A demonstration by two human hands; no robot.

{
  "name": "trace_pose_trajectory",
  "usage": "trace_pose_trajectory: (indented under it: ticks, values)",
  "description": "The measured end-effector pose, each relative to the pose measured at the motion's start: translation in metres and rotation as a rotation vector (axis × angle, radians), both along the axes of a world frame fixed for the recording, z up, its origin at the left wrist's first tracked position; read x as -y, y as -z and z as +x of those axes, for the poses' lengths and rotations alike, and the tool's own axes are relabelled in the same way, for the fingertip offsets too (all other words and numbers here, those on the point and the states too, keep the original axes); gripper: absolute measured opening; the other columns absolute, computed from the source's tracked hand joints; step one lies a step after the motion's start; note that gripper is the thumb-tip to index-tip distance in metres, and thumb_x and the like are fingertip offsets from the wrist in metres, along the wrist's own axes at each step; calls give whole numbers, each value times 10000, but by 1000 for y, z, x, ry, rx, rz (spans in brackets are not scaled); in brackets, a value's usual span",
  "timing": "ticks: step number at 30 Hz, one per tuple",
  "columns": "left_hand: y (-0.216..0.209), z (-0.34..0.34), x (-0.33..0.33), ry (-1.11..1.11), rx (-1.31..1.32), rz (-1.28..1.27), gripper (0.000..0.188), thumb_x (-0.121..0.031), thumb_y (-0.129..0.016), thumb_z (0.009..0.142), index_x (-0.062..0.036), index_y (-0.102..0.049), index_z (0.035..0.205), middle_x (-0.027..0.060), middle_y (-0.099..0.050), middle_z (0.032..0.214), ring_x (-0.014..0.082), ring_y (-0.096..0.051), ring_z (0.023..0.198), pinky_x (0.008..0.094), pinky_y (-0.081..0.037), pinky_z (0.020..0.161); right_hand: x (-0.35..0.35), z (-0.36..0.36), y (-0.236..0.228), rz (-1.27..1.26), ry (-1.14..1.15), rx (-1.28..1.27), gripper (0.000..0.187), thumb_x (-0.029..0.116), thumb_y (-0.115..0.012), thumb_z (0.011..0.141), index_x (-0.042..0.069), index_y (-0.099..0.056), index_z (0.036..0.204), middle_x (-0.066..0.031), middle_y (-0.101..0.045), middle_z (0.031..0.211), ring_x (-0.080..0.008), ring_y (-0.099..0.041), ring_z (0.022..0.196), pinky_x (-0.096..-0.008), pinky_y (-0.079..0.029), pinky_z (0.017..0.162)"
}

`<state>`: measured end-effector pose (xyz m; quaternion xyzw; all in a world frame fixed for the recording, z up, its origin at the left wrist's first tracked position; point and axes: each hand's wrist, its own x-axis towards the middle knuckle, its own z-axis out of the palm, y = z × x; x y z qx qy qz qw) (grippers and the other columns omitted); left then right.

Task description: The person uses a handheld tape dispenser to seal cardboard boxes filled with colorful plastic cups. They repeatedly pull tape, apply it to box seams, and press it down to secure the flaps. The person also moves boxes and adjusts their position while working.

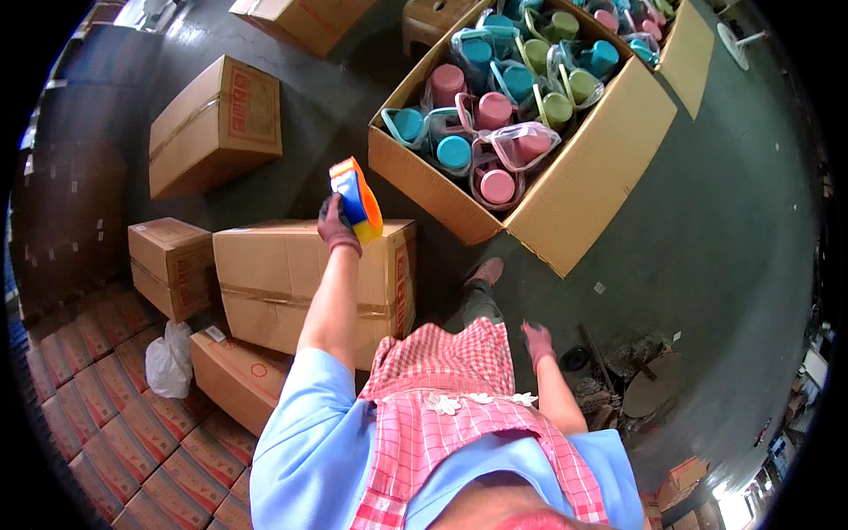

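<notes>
My left hand [338, 224], in a dark glove, is closed around an orange, blue and yellow tape dispenser [356, 196]. It is raised over the far end of a large taped carton [291, 278]. My right hand [536, 343], also gloved, hangs low at my right side with fingers apart and nothing in it. Ahead stands a big open carton [592, 185], its near flap folded outward. Inside are pink, blue and green plastic jugs [495, 110] with handles, many in clear bags.
Closed cartons stand at the left, among them a taped carton [212, 128] and a smaller carton [172, 265]. A white plastic bag [170, 360] lies by stacked boxes [132, 442]. A brown stool [433, 22] is behind the open carton. Scrap and debris [618, 371] lie at my right.
</notes>
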<state>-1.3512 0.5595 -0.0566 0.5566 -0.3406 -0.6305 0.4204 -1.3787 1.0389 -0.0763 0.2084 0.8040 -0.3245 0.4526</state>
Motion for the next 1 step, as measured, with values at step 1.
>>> trace_pose_trajectory:
  ticks: [1]
  values:
    - [2,-11,-2,15,15,-3,177,-109,-704,682,-61,-633,837,3,-610,810,121,-549,737,243,-427,711,3,-8,36,-40,-9,17,349,312,-600,760,20,-615,949,-143,-637,889,-200,-591,784,-323,-442,714]
